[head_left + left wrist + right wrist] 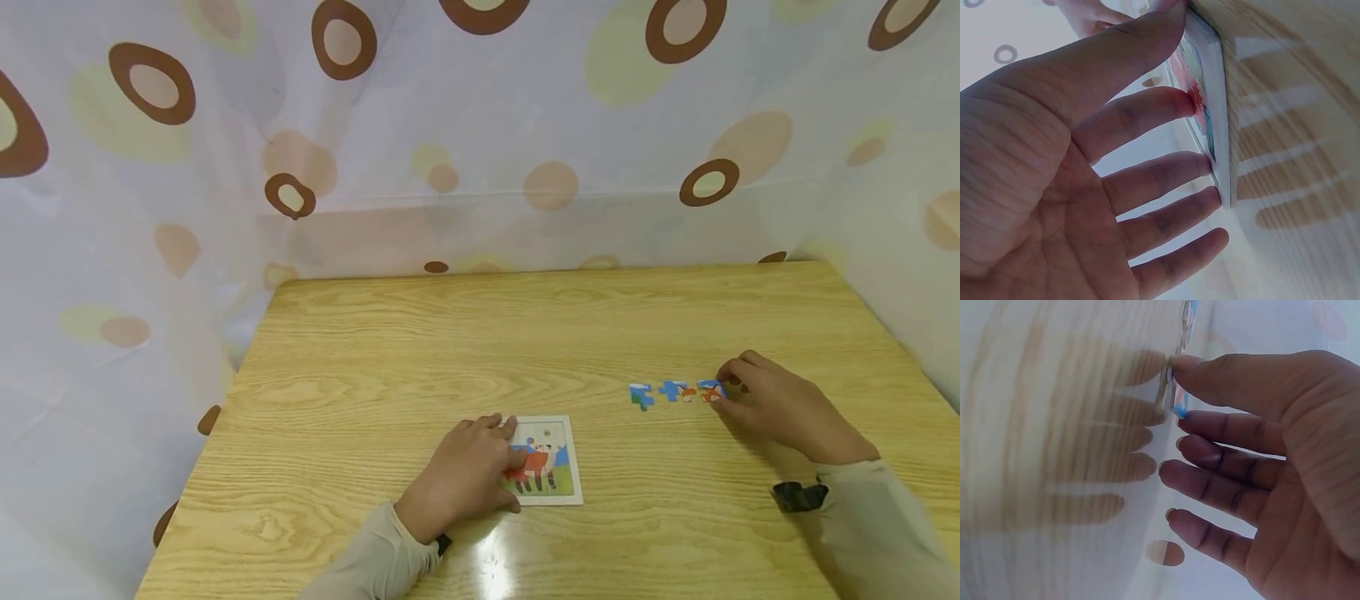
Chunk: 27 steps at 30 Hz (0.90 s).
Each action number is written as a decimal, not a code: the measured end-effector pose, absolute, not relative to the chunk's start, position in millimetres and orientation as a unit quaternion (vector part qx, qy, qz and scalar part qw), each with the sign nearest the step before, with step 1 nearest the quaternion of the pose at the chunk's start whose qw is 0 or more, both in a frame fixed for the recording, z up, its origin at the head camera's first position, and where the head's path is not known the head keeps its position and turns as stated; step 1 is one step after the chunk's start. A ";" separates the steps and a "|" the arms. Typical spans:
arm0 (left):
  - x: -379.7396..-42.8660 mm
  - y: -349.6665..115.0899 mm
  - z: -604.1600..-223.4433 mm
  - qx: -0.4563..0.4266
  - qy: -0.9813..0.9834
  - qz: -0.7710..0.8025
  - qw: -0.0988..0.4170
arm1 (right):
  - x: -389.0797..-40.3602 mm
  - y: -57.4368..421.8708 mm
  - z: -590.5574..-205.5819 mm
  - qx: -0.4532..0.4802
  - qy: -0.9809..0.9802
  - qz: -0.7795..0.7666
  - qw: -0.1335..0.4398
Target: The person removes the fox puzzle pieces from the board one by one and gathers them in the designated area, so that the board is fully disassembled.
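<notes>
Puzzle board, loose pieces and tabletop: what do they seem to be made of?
Puzzle board: perhaps cardboard or thin wood; smooth white border around a printed picture.
Loose puzzle pieces: likely card or thin wood, printed on top; the right wrist view shows a thin edge.
Tabletop: wood or wood-look laminate, glossy; grain lines and a bright glare show.

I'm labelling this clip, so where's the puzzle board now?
In the head view, the puzzle board lies below and slightly right of centre, partly covered by the left hand, left of three puzzle pieces.
</notes>
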<state>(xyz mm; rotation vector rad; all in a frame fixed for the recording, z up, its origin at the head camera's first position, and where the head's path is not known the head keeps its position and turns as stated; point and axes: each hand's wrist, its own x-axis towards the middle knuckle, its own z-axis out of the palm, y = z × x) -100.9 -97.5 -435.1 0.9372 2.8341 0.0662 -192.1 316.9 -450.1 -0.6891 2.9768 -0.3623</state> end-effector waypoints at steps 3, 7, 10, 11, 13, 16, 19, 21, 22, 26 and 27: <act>-100.6 -96.7 -434.7 0.313 0.946 0.020 0.079 | -192.4 317.9 -449.9 -0.224 0.967 -0.117 0.036; -100.8 -95.7 -434.5 0.315 0.946 0.015 0.076 | -191.2 318.4 -448.2 -0.228 0.964 -0.129 0.037; -101.0 -95.6 -434.4 0.316 0.946 0.010 0.075 | -189.8 315.5 -448.3 -0.237 0.962 -0.136 0.019; -101.1 -95.7 -434.5 0.316 0.946 0.010 0.075 | -188.8 313.5 -448.1 -0.240 0.961 -0.138 0.011; -101.1 -96.2 -434.6 0.316 0.946 0.009 0.076 | -186.8 307.8 -448.2 -0.250 0.958 -0.138 -0.008; -101.4 -97.1 -434.6 0.317 0.946 0.011 0.074 | -183.2 296.8 -446.4 -0.268 0.952 -0.142 -0.029; -101.8 -97.7 -435.2 0.318 0.945 0.016 0.073 | -180.5 284.4 -443.2 -0.288 0.944 -0.152 -0.049; -101.8 -98.0 -435.4 0.319 0.945 0.020 0.072 | -179.5 275.8 -440.6 -0.300 0.938 -0.162 -0.060; -101.9 -98.1 -435.6 0.319 0.945 0.021 0.071 | -179.1 271.6 -439.4 -0.305 0.935 -0.166 -0.065; -102.2 -98.0 -436.0 0.319 0.945 0.029 0.073 | -178.0 255.5 -434.2 -0.311 0.932 -0.177 -0.060; -102.3 -97.9 -436.2 0.318 0.945 0.031 0.073 | -178.0 251.8 -433.3 -0.311 0.932 -0.178 -0.055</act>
